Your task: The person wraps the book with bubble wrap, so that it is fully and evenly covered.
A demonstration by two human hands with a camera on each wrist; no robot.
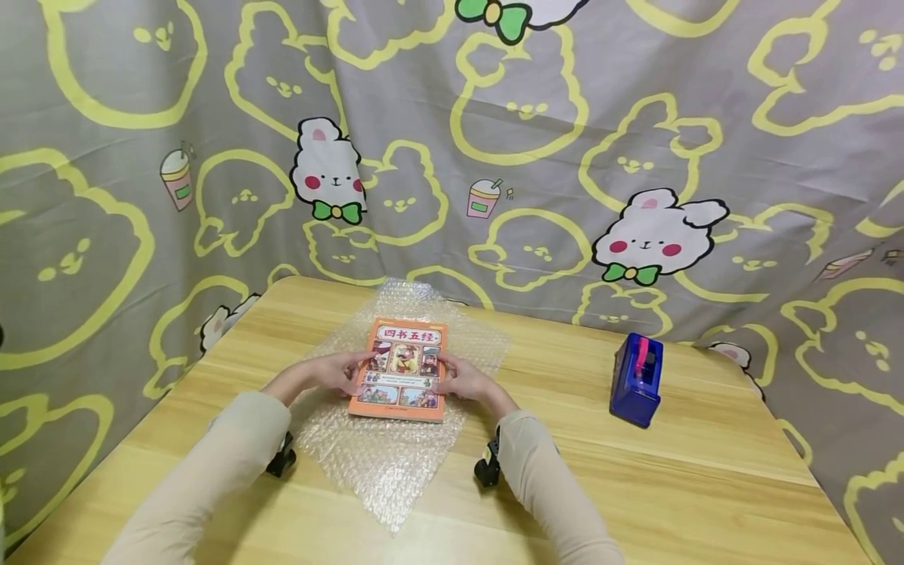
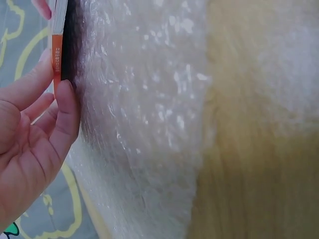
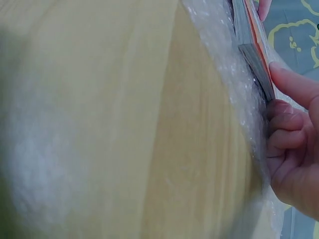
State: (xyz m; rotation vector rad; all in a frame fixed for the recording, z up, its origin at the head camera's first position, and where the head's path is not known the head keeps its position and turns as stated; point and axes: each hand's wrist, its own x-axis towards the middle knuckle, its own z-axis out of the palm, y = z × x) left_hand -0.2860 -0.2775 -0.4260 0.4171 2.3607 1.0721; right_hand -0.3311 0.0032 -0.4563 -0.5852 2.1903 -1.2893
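A: Left hand (image 1: pixel 337 372)?
B: Gripping the orange book (image 1: pixel 404 361) by its left edge, thumb on the cover, fingers curled at the side.
A: Right hand (image 1: pixel 468 379)?
B: Same on the opposite edge: thumb on top, fingers bent at the pages' side, as the right wrist view shows.
A: Position of the book?
B: Cover up, over the middle of a sheet of bubble wrap (image 1: pixel 391 479). Cannot tell whether its underside touches the sheet.
A: And the sheet?
B: Spread cornerwise on the wooden table (image 1: pixel 565 494), one corner pointing toward the person.
A: Anything else?
B: Blue tape dispenser (image 1: pixel 625 392) with a pink roll, well apart, to the person's right. Grey patterned curtain (image 1: pixel 424 102) behind.
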